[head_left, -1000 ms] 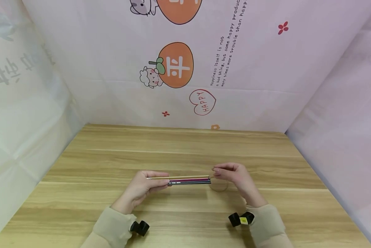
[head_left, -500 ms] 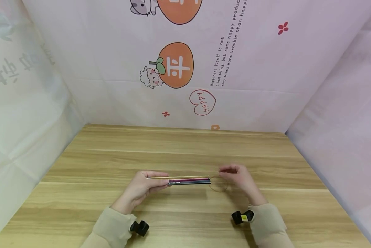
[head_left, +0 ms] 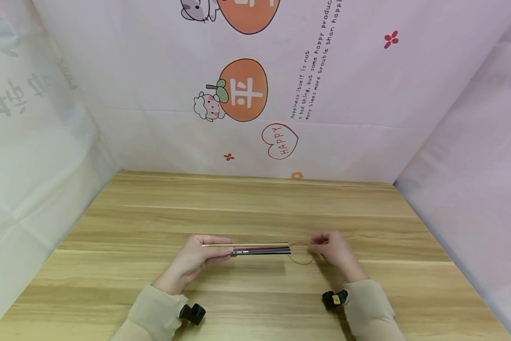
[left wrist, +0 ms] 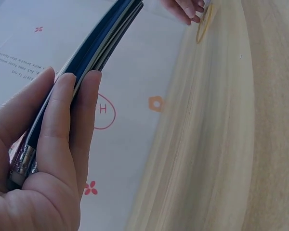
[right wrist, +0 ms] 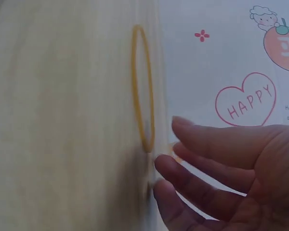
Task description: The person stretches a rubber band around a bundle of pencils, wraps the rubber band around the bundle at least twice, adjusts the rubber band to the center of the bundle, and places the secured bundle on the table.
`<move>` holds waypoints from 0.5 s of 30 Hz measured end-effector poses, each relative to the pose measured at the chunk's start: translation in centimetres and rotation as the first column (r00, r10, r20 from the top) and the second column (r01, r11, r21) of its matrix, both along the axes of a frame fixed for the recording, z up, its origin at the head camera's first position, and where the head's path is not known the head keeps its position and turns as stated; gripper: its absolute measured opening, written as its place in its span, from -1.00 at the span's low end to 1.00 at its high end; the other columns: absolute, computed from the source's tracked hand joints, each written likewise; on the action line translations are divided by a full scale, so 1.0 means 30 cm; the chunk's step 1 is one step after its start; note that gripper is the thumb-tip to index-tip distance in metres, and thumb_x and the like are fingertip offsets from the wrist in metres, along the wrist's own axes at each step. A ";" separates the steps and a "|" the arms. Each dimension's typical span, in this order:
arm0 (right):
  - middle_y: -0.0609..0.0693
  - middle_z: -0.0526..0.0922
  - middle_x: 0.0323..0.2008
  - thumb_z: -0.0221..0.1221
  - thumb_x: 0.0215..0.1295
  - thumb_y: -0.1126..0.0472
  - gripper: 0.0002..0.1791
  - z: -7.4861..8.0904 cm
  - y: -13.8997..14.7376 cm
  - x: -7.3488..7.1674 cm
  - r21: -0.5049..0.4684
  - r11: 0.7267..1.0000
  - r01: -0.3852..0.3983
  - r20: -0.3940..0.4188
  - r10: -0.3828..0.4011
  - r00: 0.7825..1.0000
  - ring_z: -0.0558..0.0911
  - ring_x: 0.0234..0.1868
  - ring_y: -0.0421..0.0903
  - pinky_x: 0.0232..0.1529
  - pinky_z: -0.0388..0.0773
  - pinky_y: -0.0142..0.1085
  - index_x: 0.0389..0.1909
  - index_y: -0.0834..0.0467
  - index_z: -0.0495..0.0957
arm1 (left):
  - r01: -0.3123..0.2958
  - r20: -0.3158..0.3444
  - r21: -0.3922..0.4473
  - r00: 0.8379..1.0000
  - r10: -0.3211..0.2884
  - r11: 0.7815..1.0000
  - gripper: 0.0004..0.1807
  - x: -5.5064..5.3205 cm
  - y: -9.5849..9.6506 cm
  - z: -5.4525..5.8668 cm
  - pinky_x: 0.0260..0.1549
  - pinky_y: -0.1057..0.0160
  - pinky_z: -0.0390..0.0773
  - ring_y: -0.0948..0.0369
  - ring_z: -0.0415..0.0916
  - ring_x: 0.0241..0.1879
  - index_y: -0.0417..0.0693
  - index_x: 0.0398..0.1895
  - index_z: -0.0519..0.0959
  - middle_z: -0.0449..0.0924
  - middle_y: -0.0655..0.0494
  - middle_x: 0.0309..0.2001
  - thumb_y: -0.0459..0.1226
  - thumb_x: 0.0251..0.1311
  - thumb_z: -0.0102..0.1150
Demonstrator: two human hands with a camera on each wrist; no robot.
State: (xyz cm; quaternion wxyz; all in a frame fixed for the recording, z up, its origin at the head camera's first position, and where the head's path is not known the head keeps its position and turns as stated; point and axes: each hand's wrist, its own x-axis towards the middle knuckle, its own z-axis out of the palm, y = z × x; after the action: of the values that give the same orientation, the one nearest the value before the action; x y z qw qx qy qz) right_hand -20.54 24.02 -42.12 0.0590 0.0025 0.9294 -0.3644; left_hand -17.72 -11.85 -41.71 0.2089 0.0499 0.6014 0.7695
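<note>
My left hand [head_left: 202, 255] grips a bunch of several pencils [head_left: 261, 249], held level above the table with the free ends to the right. In the left wrist view, metal ferrules and an eraser [left wrist: 17, 180] show at the palm end, and the fingers and thumb press along both sides of the dark shafts. A thin yellow rubber band [right wrist: 134, 77] lies on the table as a loose loop, just right of the pencil ends in the head view. Close to its right side hovers my right hand [head_left: 333, 247], fingers loosely bent, with a gap between thumb and fingertips and nothing seen between them.
The wood-grain table [head_left: 221, 203] runs back to a white printed cloth [head_left: 345, 147] hung behind it. More pale cloth hangs at the left and right sides. A black camera [head_left: 192, 313] sits on each wrist band.
My right hand has moved right and a little nearer, from the upper edge of the rubber band to its right side. The left hand and pencils stay almost still.
</note>
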 end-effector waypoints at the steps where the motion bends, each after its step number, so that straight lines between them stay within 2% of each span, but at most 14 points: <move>1: 0.13 0.70 -0.22 0.33 0.22 0.24 -0.71 -0.002 -0.001 0.000 0.021 1.000 0.002 0.004 -0.002 1.000 0.61 -0.23 -0.04 -0.29 0.63 -0.26 -0.10 0.32 0.64 | -0.002 0.000 -0.001 1.000 0.002 1.000 -0.56 0.000 0.000 0.000 -0.04 0.33 0.72 0.16 0.73 -0.16 -0.58 0.10 0.49 0.68 -0.20 -0.04 -0.48 0.17 0.30; 9: 0.04 0.62 -0.39 0.34 0.20 0.24 -0.82 -0.018 -0.004 -0.003 0.089 0.996 0.005 0.020 -0.007 1.000 0.51 -0.39 -0.10 -0.42 0.48 -0.34 -0.27 0.28 0.63 | -0.003 0.001 0.007 1.000 0.003 1.000 -0.58 0.002 0.002 0.003 -0.04 0.33 0.72 0.19 0.74 -0.18 -0.55 0.07 0.52 0.71 -0.16 -0.07 -0.48 0.17 0.30; 15: 0.01 0.61 -0.45 0.29 0.26 0.26 -0.88 -0.018 -0.008 -0.002 0.122 0.992 -0.010 -0.003 0.011 1.000 0.46 -0.43 -0.13 -0.46 0.41 -0.36 -0.40 0.24 0.63 | 0.010 -0.011 -0.014 1.000 -0.010 1.000 -0.57 0.004 -0.001 0.003 -0.04 0.33 0.72 0.21 0.74 -0.19 -0.54 0.09 0.51 0.71 -0.12 -0.06 -0.45 0.18 0.30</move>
State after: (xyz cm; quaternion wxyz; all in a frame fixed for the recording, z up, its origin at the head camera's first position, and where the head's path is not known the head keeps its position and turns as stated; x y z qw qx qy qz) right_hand -20.61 23.77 -42.66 0.0589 0.0005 0.9500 -0.3065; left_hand -17.61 -11.86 -41.61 0.2096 0.0557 0.6075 0.7641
